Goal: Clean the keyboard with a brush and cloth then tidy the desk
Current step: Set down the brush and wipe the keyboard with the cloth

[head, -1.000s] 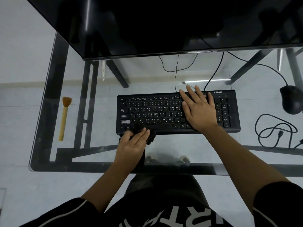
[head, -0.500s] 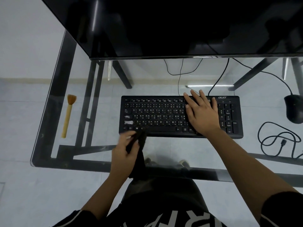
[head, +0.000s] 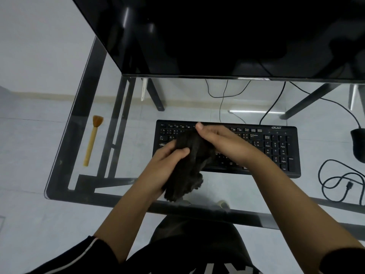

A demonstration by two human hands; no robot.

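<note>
A black keyboard (head: 276, 147) lies in the middle of the glass desk (head: 79, 115). Above its left half both hands hold a dark crumpled cloth (head: 185, 171). My left hand (head: 167, 161) grips the cloth from the left, thumb on top. My right hand (head: 223, 143) holds the cloth's upper part from the right, thumb pointing up. The cloth hangs down past the keyboard's front edge and hides several keys. A brush (head: 92, 139) with a pale wooden handle and orange bristles lies on the desk at the left, apart from both hands.
A large dark monitor (head: 217, 36) fills the top of the view. A black mouse (head: 358, 145) sits at the right edge, with a coiled black cable (head: 335, 180) in front of it. Thin cables run behind the keyboard. The desk's front edge is near my lap.
My right hand left the keyboard's right-middle keys and moved left onto the cloth. My left hand lifted the cloth from the keyboard's front edge up over its left half.
</note>
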